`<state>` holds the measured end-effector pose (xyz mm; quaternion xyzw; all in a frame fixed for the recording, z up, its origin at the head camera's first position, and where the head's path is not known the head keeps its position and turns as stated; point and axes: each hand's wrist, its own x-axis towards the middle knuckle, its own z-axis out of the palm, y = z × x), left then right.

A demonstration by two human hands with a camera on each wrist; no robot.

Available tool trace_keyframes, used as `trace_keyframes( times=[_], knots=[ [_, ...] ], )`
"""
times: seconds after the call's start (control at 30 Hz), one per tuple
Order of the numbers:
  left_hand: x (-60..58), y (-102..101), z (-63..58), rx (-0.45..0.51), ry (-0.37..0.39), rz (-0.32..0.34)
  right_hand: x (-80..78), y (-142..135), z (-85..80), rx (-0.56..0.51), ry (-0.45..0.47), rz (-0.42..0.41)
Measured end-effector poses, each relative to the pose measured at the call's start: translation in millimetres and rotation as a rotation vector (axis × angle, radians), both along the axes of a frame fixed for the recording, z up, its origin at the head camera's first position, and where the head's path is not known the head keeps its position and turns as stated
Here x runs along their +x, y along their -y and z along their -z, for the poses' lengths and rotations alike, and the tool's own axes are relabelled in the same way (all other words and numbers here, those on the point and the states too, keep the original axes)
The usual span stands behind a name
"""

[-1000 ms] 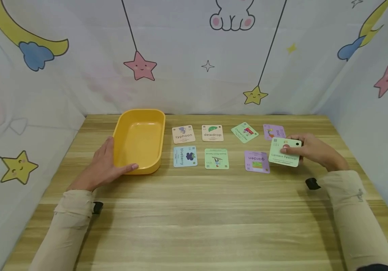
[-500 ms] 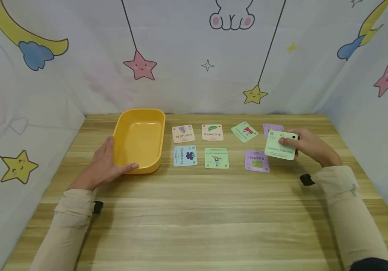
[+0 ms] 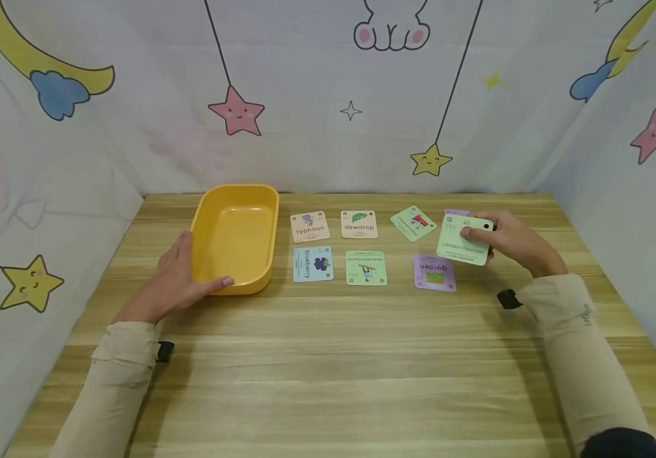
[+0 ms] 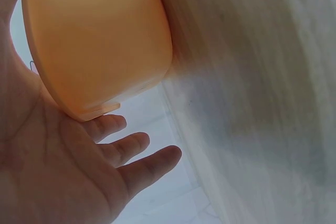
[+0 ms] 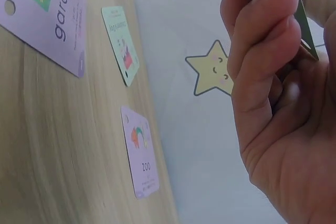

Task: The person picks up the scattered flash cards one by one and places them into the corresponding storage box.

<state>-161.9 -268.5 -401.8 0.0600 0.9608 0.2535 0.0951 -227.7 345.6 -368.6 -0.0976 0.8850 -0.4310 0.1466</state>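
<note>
My right hand (image 3: pixel 519 245) pinches a light green "Lantern Festival" card (image 3: pixel 458 250), thumb across its face and fingers curled behind it. The card is raised above the wooden table; in the head view it overlaps the purple "zoo" card (image 5: pixel 140 153) and a corner of the purple "garden" card (image 3: pixel 426 275). At the left, my left hand (image 3: pixel 167 286) rests against the near left corner of a yellow tray (image 3: pixel 272 254). Its thumb lies along the near rim, and its fingers stretch along the outer side, as the left wrist view shows.
In the middle lie a "typhoon" card (image 3: pixel 308 227), a "dewdrop" card (image 3: pixel 359 224), a "blueberry" card (image 3: pixel 305 270) and a green card with a figure (image 3: pixel 366 277). A tilted "Children's Day" card (image 3: pixel 410 228) lies farther right. A printed curtain (image 3: pixel 305 152) stands behind the table.
My right hand has moved left and slightly away from me with the "Lantern Festival" card, now covering most of the "zoo" card in the head view. The left hand and tray stay put.
</note>
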Motion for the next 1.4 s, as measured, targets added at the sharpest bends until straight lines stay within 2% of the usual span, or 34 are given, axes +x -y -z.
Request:
trace_keyframes(
  times=[0.5,0.73,0.97,1.4],
  knots=[
    [0.1,-2.1,2.8,-0.001,-0.004,0.001,-1.3,7.1,1.1,-0.024,-0.002,-0.01],
    [-0.3,-2.0,3.0,0.0,-0.017,0.003,-3.4,10.3,0.2,-0.051,-0.012,-0.05],
    [0.3,-1.9,3.0,-0.001,-0.001,0.0,-3.9,14.6,-0.9,-0.087,-0.024,-0.041],
    [-1.0,-2.0,2.0,0.011,-0.054,0.007,-9.3,20.4,-4.5,-0.093,-0.031,-0.051]
  ],
)
